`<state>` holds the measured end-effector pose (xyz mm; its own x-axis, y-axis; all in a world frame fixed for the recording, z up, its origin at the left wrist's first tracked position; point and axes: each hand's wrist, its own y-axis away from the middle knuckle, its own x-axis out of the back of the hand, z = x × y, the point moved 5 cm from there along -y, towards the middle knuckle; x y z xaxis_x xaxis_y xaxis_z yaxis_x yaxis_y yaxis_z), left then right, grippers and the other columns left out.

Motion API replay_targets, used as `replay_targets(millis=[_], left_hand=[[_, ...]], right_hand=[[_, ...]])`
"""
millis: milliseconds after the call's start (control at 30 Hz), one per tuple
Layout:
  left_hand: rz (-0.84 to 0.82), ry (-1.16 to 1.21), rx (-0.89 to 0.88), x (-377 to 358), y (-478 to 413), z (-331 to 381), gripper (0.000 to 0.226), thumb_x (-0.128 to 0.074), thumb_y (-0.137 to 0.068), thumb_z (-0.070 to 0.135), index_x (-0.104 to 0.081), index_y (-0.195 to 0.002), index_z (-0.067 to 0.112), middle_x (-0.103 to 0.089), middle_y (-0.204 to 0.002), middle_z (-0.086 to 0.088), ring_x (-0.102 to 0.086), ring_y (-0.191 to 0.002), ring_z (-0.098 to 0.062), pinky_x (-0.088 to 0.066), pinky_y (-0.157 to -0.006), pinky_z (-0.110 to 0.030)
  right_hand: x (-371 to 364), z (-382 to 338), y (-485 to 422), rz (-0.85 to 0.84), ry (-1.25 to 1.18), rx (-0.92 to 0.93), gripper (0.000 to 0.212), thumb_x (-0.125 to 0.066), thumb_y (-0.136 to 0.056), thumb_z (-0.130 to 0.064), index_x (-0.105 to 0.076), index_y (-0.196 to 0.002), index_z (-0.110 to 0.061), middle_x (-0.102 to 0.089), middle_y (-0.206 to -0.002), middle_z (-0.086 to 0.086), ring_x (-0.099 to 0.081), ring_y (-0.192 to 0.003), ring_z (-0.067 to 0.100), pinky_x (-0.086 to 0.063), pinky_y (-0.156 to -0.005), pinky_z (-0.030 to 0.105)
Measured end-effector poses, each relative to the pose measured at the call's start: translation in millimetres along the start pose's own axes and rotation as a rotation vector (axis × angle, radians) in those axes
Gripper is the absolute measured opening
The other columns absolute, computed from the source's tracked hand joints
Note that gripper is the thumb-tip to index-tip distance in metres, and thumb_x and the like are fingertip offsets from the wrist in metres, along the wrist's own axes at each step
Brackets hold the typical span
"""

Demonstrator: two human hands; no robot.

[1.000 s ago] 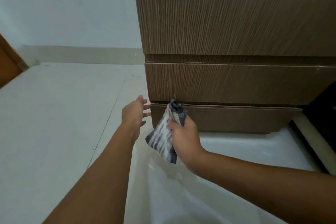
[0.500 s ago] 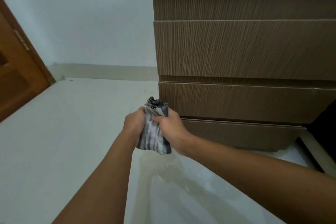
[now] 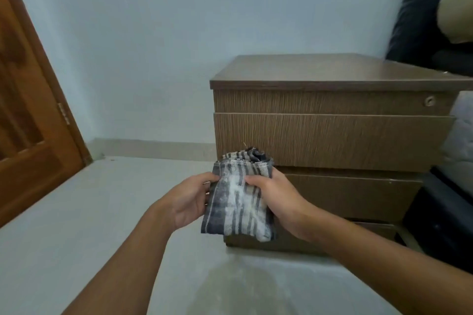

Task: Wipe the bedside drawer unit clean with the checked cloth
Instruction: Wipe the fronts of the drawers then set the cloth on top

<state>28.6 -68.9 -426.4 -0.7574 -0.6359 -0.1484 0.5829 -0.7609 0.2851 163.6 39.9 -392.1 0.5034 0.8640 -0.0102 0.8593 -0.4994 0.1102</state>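
The brown wood-grain bedside drawer unit (image 3: 332,135) stands against the pale wall, with its flat top and three drawer fronts in view. In front of its lower left corner I hold the folded checked cloth (image 3: 239,202), grey and white with dark stripes. My left hand (image 3: 190,201) grips the cloth's left edge, fingers curled behind it. My right hand (image 3: 277,198) grips the right edge, thumb over the front. The cloth hangs in the air, apart from the drawers.
A wooden door (image 3: 28,123) stands at the left. Pale floor tiles (image 3: 76,238) stretch to the skirting. A dark bed edge with a cushion (image 3: 455,7) sits right of the unit, and a black object (image 3: 442,225) is beside its base.
My view has risen from the lowest drawers to the whole unit. My left hand joined the right on the cloth, and both now hold it spread out flatter.
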Motion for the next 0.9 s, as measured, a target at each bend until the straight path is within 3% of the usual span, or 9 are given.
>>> replay_targets(millis=[67, 133, 233, 367, 500, 667, 767, 900], left_hand=[[-0.032, -0.08, -0.051, -7.0, 9.4, 30.1, 0.031, -0.053, -0.095, 0.022, -0.067, -0.118, 0.007, -0.067, -0.115, -0.02, -0.062, -0.099, -0.032, -0.047, -0.097, -0.049], [-0.047, -0.142, -0.11, -9.1, 19.7, 62.7, 0.032, -0.056, -0.095, 0.022, -0.064, -0.122, 0.007, -0.067, -0.12, -0.02, -0.063, -0.098, -0.03, -0.048, -0.095, -0.047], [-0.074, -0.203, -0.207, -15.4, 35.6, 110.0, 0.029, -0.057, -0.095, 0.018, -0.061, -0.12, 0.006, -0.072, -0.11, -0.016, -0.068, -0.09, -0.023, -0.052, -0.084, -0.037], [-0.064, -0.292, -0.321, -23.0, 49.0, 171.9, 0.026, -0.059, -0.094, 0.018, -0.062, -0.118, 0.006, -0.072, -0.109, -0.014, -0.067, -0.089, -0.024, -0.052, -0.081, -0.035], [-0.05, -0.386, -0.428, -30.8, 49.3, 238.4, 0.026, -0.06, -0.095, 0.019, -0.062, -0.116, 0.006, -0.071, -0.111, -0.015, -0.067, -0.093, -0.027, -0.054, -0.083, -0.039], [-0.033, -0.441, -0.513, -45.9, 31.1, 297.2, 0.023, -0.06, -0.095, 0.019, -0.064, -0.114, 0.006, -0.072, -0.108, -0.013, -0.068, -0.093, -0.027, -0.056, -0.08, -0.041], [-0.001, -0.457, -0.498, -51.4, 10.7, 310.6, 0.02, -0.059, -0.096, 0.018, -0.065, -0.111, 0.006, -0.071, -0.109, -0.016, -0.067, -0.092, -0.028, -0.056, -0.085, -0.044], [0.09, -0.517, -0.427, -54.4, -16.9, 310.6, 0.018, -0.058, -0.096, 0.017, -0.065, -0.107, 0.005, -0.071, -0.104, -0.016, -0.066, -0.079, -0.024, -0.054, -0.064, -0.034]], right_hand=[[7.8, -22.1, 10.3, -0.029, 0.058, 0.048, 0.015, -0.053, -0.099, -0.023, -0.059, -0.11, -0.029, -0.073, -0.104, -0.003, -0.072, -0.09, 0.014, -0.056, -0.08, 0.033], [14.3, -46.2, 19.5, -0.048, 0.135, 0.092, 0.012, -0.053, -0.099, -0.026, -0.058, -0.108, -0.032, -0.071, -0.107, -0.005, -0.07, -0.096, 0.013, -0.054, -0.088, 0.034], [22.8, -85.4, 27.9, -0.047, 0.202, 0.153, 0.011, -0.055, -0.098, -0.027, -0.061, -0.106, -0.031, -0.072, -0.107, -0.006, -0.068, -0.101, 0.014, -0.05, -0.097, 0.04], [27.4, -144.3, 32.3, -0.013, 0.265, 0.252, 0.008, -0.058, -0.096, -0.025, -0.063, -0.103, -0.027, -0.073, -0.102, -0.006, -0.069, -0.094, 0.012, -0.053, -0.085, 0.031], [31.8, -201.2, 24.9, 0.031, 0.328, 0.34, 0.003, -0.058, -0.096, -0.027, -0.06, -0.098, -0.028, -0.071, -0.104, -0.002, -0.067, -0.097, 0.016, -0.052, -0.089, 0.035], [45.3, -251.3, -1.6, 0.135, 0.356, 0.379, 0.017, -0.057, -0.097, -0.029, -0.059, -0.109, -0.018, -0.069, -0.104, 0.002, -0.065, -0.095, 0.018, -0.052, -0.08, 0.03], [54.3, -264.0, -19.9, 0.179, 0.348, 0.381, 0.017, -0.057, -0.097, -0.026, -0.06, -0.109, -0.015, -0.067, -0.096, 0.0, -0.063, -0.082, 0.012, -0.047, -0.064, 0.022], [64.8, -260.5, -45.2, 0.209, 0.409, 0.359, 0.01, -0.057, -0.098, -0.025, -0.06, -0.101, -0.016, -0.06, -0.085, 0.0, -0.054, -0.071, 0.01, -0.041, -0.058, 0.02]])
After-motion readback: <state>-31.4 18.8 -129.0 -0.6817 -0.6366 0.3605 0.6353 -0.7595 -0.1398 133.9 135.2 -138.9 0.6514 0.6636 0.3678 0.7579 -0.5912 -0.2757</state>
